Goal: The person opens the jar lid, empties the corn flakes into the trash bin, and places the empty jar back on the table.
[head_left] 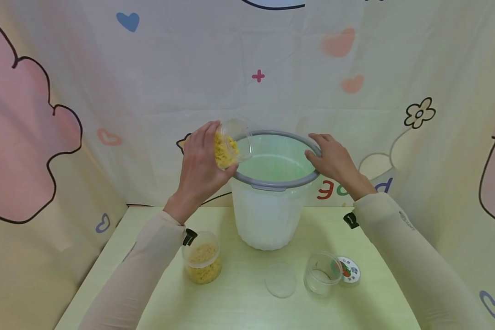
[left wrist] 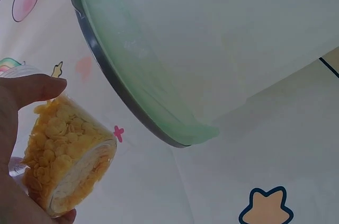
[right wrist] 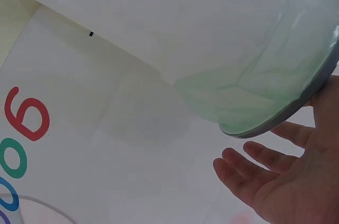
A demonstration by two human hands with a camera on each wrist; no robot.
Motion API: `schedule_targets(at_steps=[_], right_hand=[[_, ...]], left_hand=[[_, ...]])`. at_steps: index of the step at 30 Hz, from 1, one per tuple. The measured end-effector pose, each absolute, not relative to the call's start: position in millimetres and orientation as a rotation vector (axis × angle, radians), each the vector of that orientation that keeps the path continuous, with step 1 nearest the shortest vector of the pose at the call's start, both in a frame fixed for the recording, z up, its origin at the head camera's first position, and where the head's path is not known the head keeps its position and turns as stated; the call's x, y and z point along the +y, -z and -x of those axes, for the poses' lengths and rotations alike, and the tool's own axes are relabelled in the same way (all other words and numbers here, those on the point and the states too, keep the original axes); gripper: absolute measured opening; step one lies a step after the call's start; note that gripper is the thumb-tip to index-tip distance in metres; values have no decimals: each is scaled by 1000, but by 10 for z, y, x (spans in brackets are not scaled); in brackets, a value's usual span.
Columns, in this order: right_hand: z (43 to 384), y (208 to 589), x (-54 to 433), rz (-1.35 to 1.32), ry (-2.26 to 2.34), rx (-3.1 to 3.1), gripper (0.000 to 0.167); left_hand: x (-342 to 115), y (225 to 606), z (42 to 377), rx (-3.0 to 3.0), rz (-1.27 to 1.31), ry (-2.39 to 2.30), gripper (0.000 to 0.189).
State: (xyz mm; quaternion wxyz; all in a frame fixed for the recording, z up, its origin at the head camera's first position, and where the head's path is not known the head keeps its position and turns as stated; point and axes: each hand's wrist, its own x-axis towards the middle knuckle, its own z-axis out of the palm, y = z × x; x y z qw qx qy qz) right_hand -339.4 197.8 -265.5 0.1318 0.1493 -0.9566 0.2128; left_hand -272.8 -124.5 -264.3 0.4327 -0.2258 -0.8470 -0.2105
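Observation:
In the head view my left hand (head_left: 202, 158) grips a clear plastic tub (head_left: 245, 149) of yellow flakes (head_left: 224, 151). Thumb and fingers wrap its sides. The tub lies tipped, its mouth over the left rim of a tall white trash can (head_left: 268, 215). The flakes are still inside the tub. A pale green bag lines the can and folds over under its grey rim ring (head_left: 280, 184). My right hand (head_left: 334, 158) holds the can's right rim, thumb on the inner side. Its other fingers extend loosely outside, as the right wrist view shows.
On the pale table stand another tub of flakes (head_left: 203, 266) at left and a see-through tub (head_left: 321, 275) at right. A clear round lid (head_left: 280, 280) lies between them; a printed lid (head_left: 349, 270) lies at far right. A patterned cloth (head_left: 272, 55) hangs behind.

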Motion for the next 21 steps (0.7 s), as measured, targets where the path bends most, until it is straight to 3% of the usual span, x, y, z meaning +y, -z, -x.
schedule_targets(at_steps=[21], right_hand=[[3487,2669,2014,-257,-725,-2891,53]], left_hand=[[-1173,2580,2901,-2199,547,488,91]])
